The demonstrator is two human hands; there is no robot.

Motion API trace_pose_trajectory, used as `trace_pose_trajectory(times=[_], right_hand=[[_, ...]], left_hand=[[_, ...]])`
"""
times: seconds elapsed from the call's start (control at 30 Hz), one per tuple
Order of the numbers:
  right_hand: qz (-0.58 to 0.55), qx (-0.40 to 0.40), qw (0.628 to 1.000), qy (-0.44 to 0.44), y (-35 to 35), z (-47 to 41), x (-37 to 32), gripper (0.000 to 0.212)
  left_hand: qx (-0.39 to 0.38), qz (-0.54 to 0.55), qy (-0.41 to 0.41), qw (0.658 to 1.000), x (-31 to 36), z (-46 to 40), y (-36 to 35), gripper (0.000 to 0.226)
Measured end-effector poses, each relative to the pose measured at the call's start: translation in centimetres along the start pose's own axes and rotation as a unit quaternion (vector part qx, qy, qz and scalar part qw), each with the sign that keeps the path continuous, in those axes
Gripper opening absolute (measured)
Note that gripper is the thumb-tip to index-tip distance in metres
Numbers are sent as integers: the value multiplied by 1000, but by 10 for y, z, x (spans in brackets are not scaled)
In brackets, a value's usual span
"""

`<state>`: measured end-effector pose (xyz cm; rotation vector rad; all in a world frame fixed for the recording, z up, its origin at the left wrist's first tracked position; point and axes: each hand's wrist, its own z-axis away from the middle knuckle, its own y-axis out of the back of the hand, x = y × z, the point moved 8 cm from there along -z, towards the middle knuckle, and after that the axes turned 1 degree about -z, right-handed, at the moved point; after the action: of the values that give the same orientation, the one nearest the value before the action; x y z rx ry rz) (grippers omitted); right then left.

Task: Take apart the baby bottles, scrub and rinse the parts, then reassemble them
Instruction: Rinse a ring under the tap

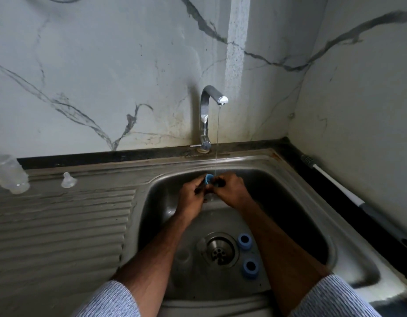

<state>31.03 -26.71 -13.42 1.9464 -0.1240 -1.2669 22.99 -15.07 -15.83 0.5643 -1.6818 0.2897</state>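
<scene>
Over the steel sink [330,243], under a thin stream from the tap [208,115], both hands meet around a small blue bottle ring [208,178]. My left hand [193,197] grips the ring and a dark thin object. My right hand [232,191] pinches something dark against the ring; what it is cannot be told. Two more blue rings [244,241] [251,267] lie in the basin to the right of the drain. A clear bottle body [10,175] and a clear teat [68,180] stand on the drainboard at the left.
The ribbed drainboard [60,225] fills the left side. A white-handled brush [339,186] lies along the dark counter edge at the right wall. The drain strainer [220,249] sits in the basin's middle. A clear part [183,255] lies left of it.
</scene>
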Motion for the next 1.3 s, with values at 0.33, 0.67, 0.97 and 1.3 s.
trace_pose_trajectory(times=[0.33, 0.67, 0.97, 1.3], right_hand=[[18, -45, 997, 66, -7, 3, -2, 26], [58, 45, 997, 16, 7, 1, 5, 44], [121, 74, 990, 1, 7, -3, 6, 35], [-220, 22, 970, -100, -16, -3, 26, 40]], left_hand=[[-14, -114, -11, 993, -4, -2, -1, 32], [-130, -140, 73, 979, -19, 6, -23, 58], [-135, -146, 64, 978, -15, 8, -25, 68], [-56, -245, -13, 968, 9, 2, 10, 58]])
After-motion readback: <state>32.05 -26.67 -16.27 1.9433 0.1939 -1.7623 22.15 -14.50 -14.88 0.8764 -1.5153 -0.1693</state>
